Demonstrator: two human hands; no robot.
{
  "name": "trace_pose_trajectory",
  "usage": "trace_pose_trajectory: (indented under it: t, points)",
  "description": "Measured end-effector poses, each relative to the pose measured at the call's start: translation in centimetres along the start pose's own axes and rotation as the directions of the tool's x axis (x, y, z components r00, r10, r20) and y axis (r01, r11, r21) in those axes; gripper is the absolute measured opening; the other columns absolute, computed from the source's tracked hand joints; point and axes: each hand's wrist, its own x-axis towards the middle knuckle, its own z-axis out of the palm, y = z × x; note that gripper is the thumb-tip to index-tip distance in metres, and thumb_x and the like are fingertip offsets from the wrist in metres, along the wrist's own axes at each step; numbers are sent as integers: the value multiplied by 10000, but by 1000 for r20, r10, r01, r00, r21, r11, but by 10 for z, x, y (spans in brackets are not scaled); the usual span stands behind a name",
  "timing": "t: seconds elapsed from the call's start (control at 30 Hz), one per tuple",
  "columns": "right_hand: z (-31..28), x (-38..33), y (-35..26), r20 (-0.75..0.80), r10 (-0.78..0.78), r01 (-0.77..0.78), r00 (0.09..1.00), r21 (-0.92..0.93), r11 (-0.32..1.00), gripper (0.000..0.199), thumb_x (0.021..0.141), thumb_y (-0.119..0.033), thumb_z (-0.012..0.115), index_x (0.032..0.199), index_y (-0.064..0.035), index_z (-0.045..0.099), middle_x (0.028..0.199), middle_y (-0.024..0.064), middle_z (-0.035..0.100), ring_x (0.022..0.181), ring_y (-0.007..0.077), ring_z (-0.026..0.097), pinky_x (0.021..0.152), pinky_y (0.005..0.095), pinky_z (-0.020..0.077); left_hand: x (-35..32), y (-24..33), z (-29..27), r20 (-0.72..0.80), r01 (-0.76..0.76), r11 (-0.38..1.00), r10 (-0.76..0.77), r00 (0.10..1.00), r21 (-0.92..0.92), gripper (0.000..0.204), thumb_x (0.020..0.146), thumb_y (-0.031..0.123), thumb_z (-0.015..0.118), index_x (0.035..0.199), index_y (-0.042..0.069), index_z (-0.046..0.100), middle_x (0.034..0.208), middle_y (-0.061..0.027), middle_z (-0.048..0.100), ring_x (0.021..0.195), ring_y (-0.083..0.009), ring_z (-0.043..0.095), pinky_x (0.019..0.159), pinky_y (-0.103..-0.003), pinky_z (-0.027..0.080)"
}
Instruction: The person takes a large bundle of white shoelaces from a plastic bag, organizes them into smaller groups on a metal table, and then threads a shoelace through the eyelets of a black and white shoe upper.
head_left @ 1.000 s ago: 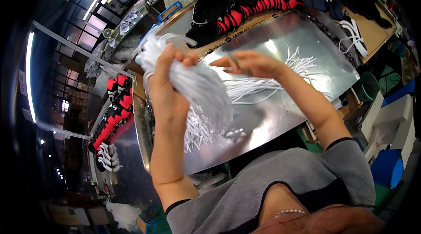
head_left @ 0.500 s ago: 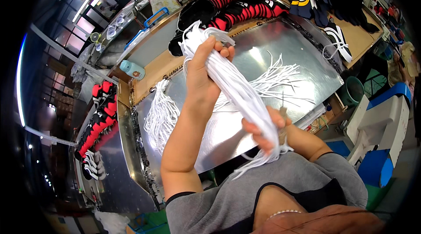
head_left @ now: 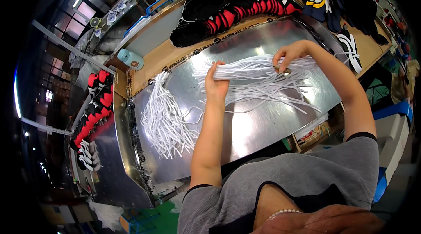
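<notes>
A long bundle of white shoelaces (head_left: 250, 68) stretches across the metal tabletop between my hands. My left hand (head_left: 217, 80) is closed around its left part, thumb up, with the lace ends sticking out beyond it. Over the right part, my right hand (head_left: 293, 55) is bent down with curled fingers. At those fingertips shows a small brownish, metallic thing (head_left: 283, 71), too small to name. More loose white laces (head_left: 272, 93) lie spread just below the bundle. To the left rests another bunch of white laces (head_left: 166, 120), gathered at its top.
Stacked black-and-red shoe parts (head_left: 245, 12) line the far edge. A light blue bottle (head_left: 130, 59) stands at the back left. More red-and-black pieces (head_left: 94, 107) sit on the left side table. A black shoe part with white laces (head_left: 350, 50) lies at right, near dark blue pieces (head_left: 322, 3).
The bundle has come down from in front of my chest to lie across the tabletop. My left hand has lowered; my right hand has moved forward and right along the laces.
</notes>
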Motion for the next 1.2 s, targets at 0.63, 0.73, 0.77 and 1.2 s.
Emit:
trace_pose_trajectory:
  t: [0.63, 0.73, 0.77, 1.2]
  points:
    - [149, 52, -29, 46, -242, 230, 969, 184, 956, 148, 852, -121, 702, 859, -47, 574, 1292, 119, 559, 1156, 228, 574, 927, 341, 473, -8, 249, -113, 441, -17, -559, 634, 635, 829, 636, 795, 370, 734, 1234, -42, 528, 1261, -200, 515, 1219, -340, 441, 1012, -482, 357]
    - [161, 102, -13, 49, -223, 211, 974, 173, 962, 148, 870, -124, 675, 864, -48, 547, 1391, 127, 485, 1254, 247, 513, 970, 358, 450, 23, 260, -122, 426, 306, -738, 621, 658, 602, 834, 726, 636, 691, 1192, -47, 575, 1316, -216, 491, 1250, -397, 386, 975, -564, 331]
    - [156, 114, -8, 16, -226, 221, 974, 139, 965, 147, 874, -123, 667, 867, -50, 540, 1417, 128, 463, 1280, 251, 493, 981, 362, 443, 36, 257, -119, 390, 328, -739, 615, 686, 589, 826, 728, 642, 683, 1175, -47, 592, 1316, -215, 491, 1246, -389, 389, 970, -555, 330]
    - [156, 133, -96, -574, -362, 366, 734, -115, 924, 98, 903, -59, 582, 1001, -60, 592, 876, 13, 578, 802, 71, 574, 685, 239, 469, -20, 231, -83, 393, -255, -331, 473, 789, 909, 453, 773, 274, 723, 1106, 14, 560, 914, -196, 681, 837, -357, 660, 735, -418, 502]
